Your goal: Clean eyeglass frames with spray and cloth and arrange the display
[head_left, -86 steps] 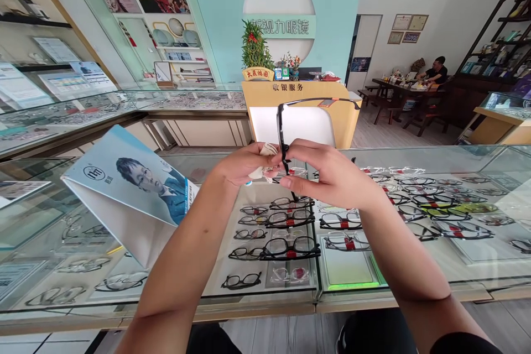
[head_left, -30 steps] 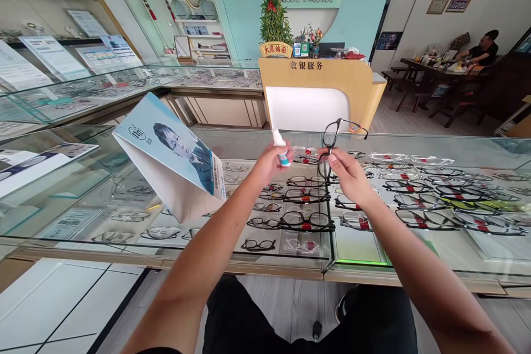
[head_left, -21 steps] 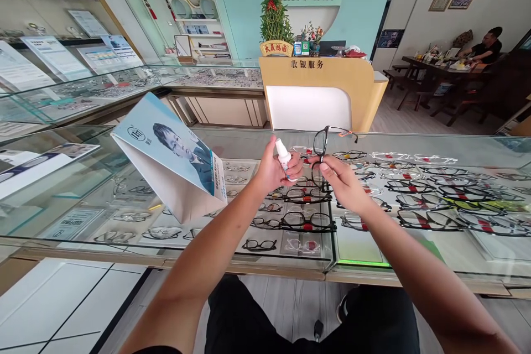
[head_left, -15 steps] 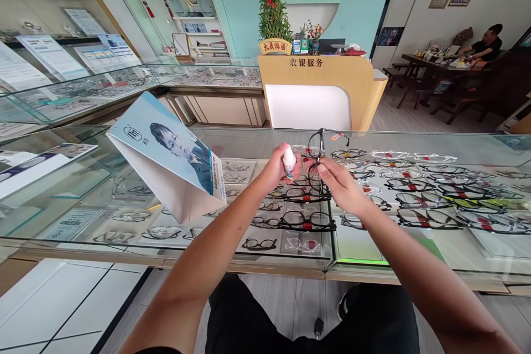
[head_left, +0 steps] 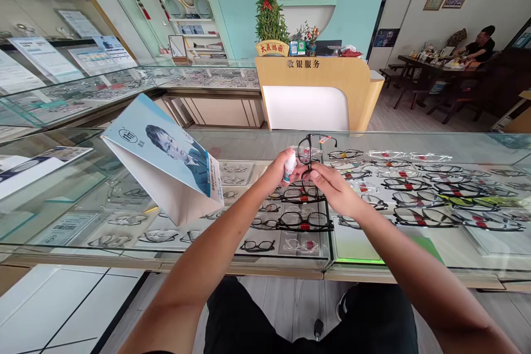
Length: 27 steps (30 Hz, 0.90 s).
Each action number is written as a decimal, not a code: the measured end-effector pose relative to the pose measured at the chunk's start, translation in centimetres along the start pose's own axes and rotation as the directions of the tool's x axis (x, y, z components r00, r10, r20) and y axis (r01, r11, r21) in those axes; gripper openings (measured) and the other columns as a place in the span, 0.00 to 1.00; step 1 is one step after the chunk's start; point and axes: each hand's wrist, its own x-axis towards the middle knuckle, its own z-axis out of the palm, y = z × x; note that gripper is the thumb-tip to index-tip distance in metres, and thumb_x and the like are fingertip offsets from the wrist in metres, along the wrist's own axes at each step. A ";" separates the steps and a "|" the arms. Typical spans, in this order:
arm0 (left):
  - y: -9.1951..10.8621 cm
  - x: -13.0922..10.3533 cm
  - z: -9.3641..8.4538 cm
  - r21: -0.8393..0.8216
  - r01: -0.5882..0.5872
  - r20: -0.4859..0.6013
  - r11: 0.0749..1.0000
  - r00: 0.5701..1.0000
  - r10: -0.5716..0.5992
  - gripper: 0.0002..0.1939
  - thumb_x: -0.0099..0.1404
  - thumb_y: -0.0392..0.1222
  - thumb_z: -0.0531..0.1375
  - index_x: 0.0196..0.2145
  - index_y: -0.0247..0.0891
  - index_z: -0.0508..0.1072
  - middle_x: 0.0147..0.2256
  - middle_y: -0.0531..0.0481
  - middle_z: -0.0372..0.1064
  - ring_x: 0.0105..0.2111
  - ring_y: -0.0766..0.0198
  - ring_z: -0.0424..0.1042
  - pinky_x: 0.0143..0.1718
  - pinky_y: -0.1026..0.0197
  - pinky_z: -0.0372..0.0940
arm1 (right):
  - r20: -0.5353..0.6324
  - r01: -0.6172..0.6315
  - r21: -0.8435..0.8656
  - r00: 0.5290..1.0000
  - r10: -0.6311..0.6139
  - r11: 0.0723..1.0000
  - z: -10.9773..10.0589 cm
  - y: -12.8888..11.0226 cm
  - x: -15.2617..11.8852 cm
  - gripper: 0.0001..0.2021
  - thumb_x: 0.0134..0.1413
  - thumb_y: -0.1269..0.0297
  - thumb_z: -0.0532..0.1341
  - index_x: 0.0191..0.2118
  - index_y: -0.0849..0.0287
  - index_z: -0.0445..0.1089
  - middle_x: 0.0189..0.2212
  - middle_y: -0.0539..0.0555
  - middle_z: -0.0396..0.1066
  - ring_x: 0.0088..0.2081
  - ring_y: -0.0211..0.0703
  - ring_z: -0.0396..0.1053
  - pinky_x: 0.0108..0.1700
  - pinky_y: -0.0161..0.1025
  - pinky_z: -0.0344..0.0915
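Observation:
My left hand [head_left: 279, 170] is closed round a small white bottle [head_left: 289, 166] with a printed label, held upright above the glass counter [head_left: 244, 138]. Just to its right, my right hand [head_left: 333, 187] pinches a pair of black-framed eyeglasses [head_left: 305, 150] near the bridge. The frame is turned on end, one lens above my fingers and the other below them. An orange-red tag [head_left: 324, 139] hangs on its upper temple. Bottle and eyeglasses are close together; whether they touch I cannot tell.
A tented blue-and-white sign [head_left: 166, 146] stands on the counter at left. Under the glass lie rows of eyeglasses [head_left: 305, 221]. Beyond is a wooden cashier desk [head_left: 315, 74] with a plant [head_left: 271, 16]. A person [head_left: 481, 47] sits at a table at far right.
The bottle is more upright, and my left hand has come nearer to the eyeglasses. The eyeglasses have shifted slightly left and down in view, as the camera view has also moved a little.

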 end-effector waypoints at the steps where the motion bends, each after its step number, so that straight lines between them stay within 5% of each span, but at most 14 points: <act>1: 0.0 0.0 0.0 -0.002 0.002 0.010 1.000 1.000 -0.002 0.40 0.63 0.86 0.52 0.22 0.44 0.62 0.18 0.52 0.56 0.17 0.68 0.52 0.17 0.65 0.43 | -0.003 -0.005 0.004 1.000 0.005 1.000 0.0 0.0 0.0 0.28 0.83 0.36 0.51 0.47 0.52 0.78 0.46 0.58 0.79 0.51 0.54 0.76 0.59 0.50 0.71; 9: 0.0 -0.5 -0.1 0.098 -0.022 0.128 0.995 0.992 0.010 0.42 0.60 0.89 0.54 0.25 0.44 0.66 0.17 0.54 0.56 0.17 0.68 0.51 0.17 0.64 0.42 | -0.091 -0.085 0.110 0.991 0.095 0.990 -0.3 0.6 0.2 0.31 0.77 0.28 0.55 0.47 0.51 0.79 0.44 0.55 0.80 0.51 0.54 0.76 0.61 0.50 0.71; 19: 0.8 -1.6 -0.4 0.406 -0.116 0.284 0.906 0.959 -0.005 0.42 0.73 0.80 0.49 0.18 0.42 0.65 0.18 0.48 0.59 0.20 0.65 0.58 0.21 0.61 0.52 | -0.162 -0.150 0.279 0.966 0.200 0.948 -0.6 0.6 0.9 0.35 0.70 0.23 0.59 0.54 0.50 0.84 0.49 0.55 0.84 0.54 0.56 0.78 0.64 0.53 0.71; 23: 0.1 -1.1 -0.8 0.309 -0.087 0.291 0.947 0.957 -0.007 0.43 0.71 0.86 0.50 0.23 0.42 0.69 0.20 0.49 0.61 0.20 0.65 0.56 0.20 0.61 0.49 | -0.168 -0.162 0.301 0.961 0.220 0.940 -0.7 0.4 0.9 0.34 0.69 0.23 0.60 0.54 0.48 0.84 0.48 0.56 0.85 0.57 0.58 0.78 0.67 0.54 0.70; 27: -0.9 0.2 -2.0 0.122 -0.120 0.134 0.985 0.985 0.104 0.43 0.64 0.90 0.54 0.31 0.43 0.72 0.25 0.49 0.67 0.23 0.63 0.61 0.20 0.62 0.55 | -0.167 -0.160 0.352 0.959 0.230 0.922 -0.9 0.6 1.0 0.33 0.69 0.23 0.61 0.53 0.48 0.83 0.49 0.57 0.85 0.57 0.57 0.79 0.64 0.53 0.71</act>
